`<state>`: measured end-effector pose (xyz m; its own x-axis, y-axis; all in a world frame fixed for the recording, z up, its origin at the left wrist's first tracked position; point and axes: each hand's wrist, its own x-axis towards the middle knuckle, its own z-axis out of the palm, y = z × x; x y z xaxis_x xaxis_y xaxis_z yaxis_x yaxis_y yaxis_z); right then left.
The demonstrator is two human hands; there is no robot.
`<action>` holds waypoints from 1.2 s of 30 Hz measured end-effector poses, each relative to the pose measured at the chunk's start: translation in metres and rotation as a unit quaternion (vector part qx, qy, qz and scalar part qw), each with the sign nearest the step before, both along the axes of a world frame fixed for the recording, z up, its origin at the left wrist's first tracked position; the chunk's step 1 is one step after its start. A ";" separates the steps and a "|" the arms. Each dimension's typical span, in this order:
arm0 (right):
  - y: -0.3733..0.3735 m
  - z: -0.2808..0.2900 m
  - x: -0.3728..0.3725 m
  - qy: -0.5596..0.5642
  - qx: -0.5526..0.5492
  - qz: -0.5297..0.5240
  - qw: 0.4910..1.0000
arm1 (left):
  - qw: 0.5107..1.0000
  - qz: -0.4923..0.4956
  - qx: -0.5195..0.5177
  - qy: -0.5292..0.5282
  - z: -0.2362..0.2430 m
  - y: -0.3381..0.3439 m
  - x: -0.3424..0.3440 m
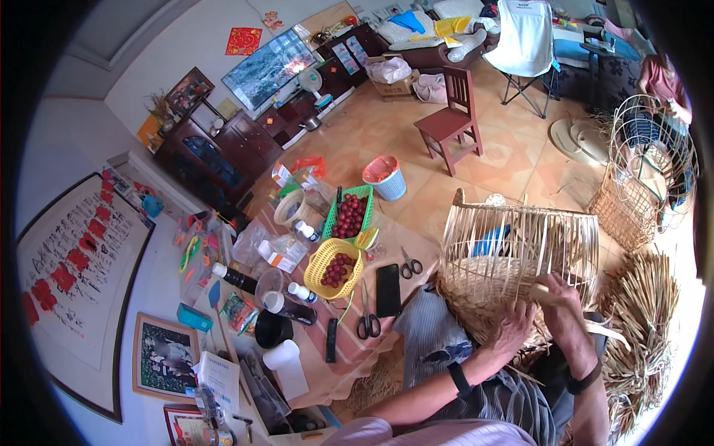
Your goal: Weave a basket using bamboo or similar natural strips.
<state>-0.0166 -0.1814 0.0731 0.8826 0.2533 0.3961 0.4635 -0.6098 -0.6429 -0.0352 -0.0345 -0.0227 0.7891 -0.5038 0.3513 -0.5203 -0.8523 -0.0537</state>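
Observation:
A half-woven straw basket on a wire frame (520,249) rests on my lap, its woven lower band tan and the upper wires bare. My left hand (513,327) presses against the woven band at the basket's near side. My right hand (558,291) is closed on a flat straw strip (541,294) at the edge of the weave, just right of the left hand. Both wrists wear dark bands.
A low table (387,260) to my left holds a yellow basket (335,267) and a green basket (349,212) of red fruit, two pairs of scissors (368,320), a black phone (387,290), bottles and cups. Loose straw (647,320) piles at my right. A wooden chair (454,119) and another wire frame (647,163) stand beyond.

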 end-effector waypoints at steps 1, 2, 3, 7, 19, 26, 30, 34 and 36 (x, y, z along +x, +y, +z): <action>0.003 0.002 -0.006 0.005 -0.022 -0.019 1.000 | 0.992 0.023 -0.006 0.127 -0.003 -0.003 -0.001; 0.006 0.001 -0.011 0.006 -0.043 -0.036 0.998 | 0.985 0.012 0.003 0.173 -0.006 -0.003 -0.004; 0.009 -0.002 -0.013 -0.007 -0.073 -0.047 0.996 | 0.983 0.000 0.064 0.171 -0.009 -0.002 -0.009; 0.014 -0.019 -0.016 -0.035 -0.175 -0.073 0.981 | 0.963 -0.026 0.268 -0.024 -0.020 0.005 -0.026; 0.000 -0.041 -0.035 -0.025 -0.167 -0.060 0.984 | 0.967 -0.057 0.055 0.243 0.002 0.009 -0.021; -0.012 -0.041 -0.027 0.021 -0.137 -0.037 0.990 | 0.968 -0.027 0.203 -0.141 -0.020 0.006 -0.024; -0.020 -0.049 -0.019 0.048 -0.188 -0.096 0.976 | 0.990 0.035 0.123 -0.060 -0.024 0.000 -0.018; -0.017 -0.070 -0.012 0.007 -0.173 -0.110 0.979 | 0.991 -0.085 0.080 -0.060 -0.022 0.011 -0.014; -0.012 -0.078 -0.008 -0.014 -0.162 -0.116 0.980 | 0.990 -0.099 -0.071 -0.069 -0.022 0.011 -0.011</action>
<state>-0.0249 -0.1932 -0.0050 0.9214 0.1639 0.3524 0.3030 -0.8708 -0.3872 -0.0462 -0.0230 -0.0448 0.6192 -0.5811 0.5281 -0.6737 -0.7386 -0.0228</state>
